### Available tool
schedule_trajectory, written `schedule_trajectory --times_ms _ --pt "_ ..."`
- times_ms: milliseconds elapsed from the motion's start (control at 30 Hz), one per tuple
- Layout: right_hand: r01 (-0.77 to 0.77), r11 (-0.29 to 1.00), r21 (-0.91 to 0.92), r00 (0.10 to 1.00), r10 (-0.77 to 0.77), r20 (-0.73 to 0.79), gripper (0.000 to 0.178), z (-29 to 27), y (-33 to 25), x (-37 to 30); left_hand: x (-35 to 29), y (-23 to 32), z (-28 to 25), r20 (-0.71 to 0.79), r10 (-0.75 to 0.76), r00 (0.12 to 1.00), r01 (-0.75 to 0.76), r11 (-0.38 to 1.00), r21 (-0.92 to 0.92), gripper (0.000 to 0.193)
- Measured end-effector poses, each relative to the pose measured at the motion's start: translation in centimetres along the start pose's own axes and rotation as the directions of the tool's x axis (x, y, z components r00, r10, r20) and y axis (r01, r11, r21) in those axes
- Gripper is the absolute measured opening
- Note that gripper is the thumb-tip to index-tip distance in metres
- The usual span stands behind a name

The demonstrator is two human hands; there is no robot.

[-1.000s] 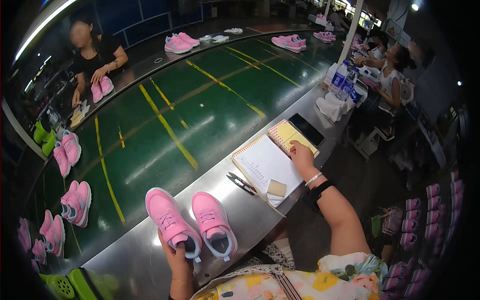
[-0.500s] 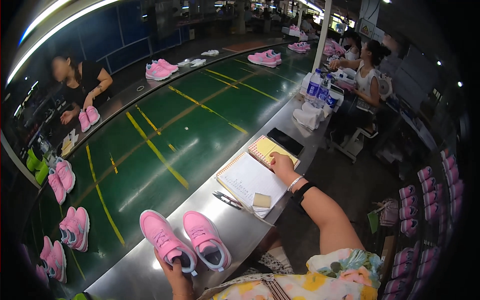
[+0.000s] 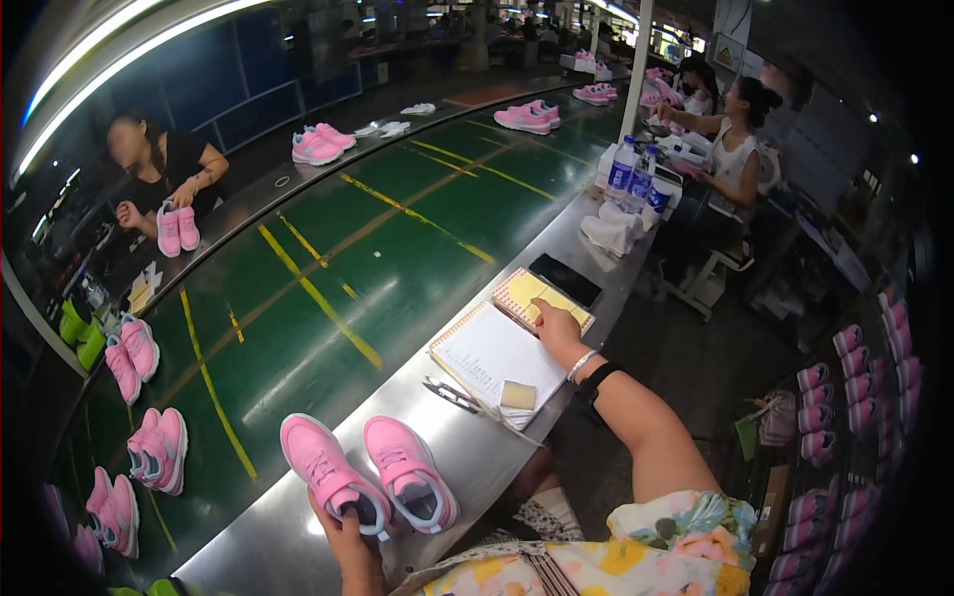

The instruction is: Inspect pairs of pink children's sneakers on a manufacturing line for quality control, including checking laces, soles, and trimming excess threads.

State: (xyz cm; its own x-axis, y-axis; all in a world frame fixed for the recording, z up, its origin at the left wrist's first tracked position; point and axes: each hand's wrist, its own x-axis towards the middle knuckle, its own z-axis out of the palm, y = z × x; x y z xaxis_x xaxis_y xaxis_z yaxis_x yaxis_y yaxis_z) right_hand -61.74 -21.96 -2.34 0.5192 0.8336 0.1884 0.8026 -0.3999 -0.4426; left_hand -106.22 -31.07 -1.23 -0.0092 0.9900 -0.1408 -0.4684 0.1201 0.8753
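Observation:
A pair of pink sneakers with strap tops stands on the metal ledge, toes pointing away from me. My left hand (image 3: pixel 350 544) is closed around the heel of the left sneaker (image 3: pixel 320 452), thumb at its opening. Close beside it, the right sneaker (image 3: pixel 405 462) stands untouched. My right hand (image 3: pixel 558 331) rests on a small pad of yellow paper (image 3: pixel 524 289) with a red-dotted border, thumb and fingers pinched at its surface. An open spiral notebook (image 3: pixel 487 348) lies next to that hand, with a tan block (image 3: pixel 518 395) and thread snips (image 3: pixel 450 393) at its near end.
A green conveyor belt (image 3: pixel 318 268) with yellow lines runs past the ledge, carrying several pink sneakers (image 3: pixel 159 449). A black phone (image 3: pixel 566 278), white cloth (image 3: pixel 613 230) and water bottles (image 3: pixel 622 167) sit farther along. Across the belt a co-worker (image 3: pixel 164 179) handles sneakers; shoe racks (image 3: pixel 817 417) stand at right.
The lines and sneakers on the near left of the belt have shifted slightly right in view. The co-worker across has raised one hand and tilted the sneakers upright. My hands have hardly moved.

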Motion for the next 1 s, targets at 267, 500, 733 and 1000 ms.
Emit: schedule_trajectory --times_ms 267,500,733,1000 --pt "0.116 0.993 0.018 0.993 -0.116 0.013 0.049 1.0 -1.1 0.8 0.1 -0.4 -1.6 -0.004 0.009 1.0 -0.009 0.999 -0.039 0.081" --pt "0.04 0.971 0.236 0.99 -0.07 0.121 0.066 0.5 2.7 1.5 1.1 -1.7 -2.5 -0.018 0.035 0.999 -0.03 0.973 0.228 0.08" --pt "-0.01 0.902 0.432 0.979 -0.08 0.189 0.071 1.9 3.5 3.2 0.5 -1.6 -3.2 -0.04 0.063 0.997 -0.055 0.98 0.191 0.082" --pt "-0.141 0.842 0.521 0.972 0.018 0.235 0.068 0.3 2.9 1.8 -0.1 1.2 -3.1 -0.048 0.088 0.995 -0.075 0.971 0.227 0.089"
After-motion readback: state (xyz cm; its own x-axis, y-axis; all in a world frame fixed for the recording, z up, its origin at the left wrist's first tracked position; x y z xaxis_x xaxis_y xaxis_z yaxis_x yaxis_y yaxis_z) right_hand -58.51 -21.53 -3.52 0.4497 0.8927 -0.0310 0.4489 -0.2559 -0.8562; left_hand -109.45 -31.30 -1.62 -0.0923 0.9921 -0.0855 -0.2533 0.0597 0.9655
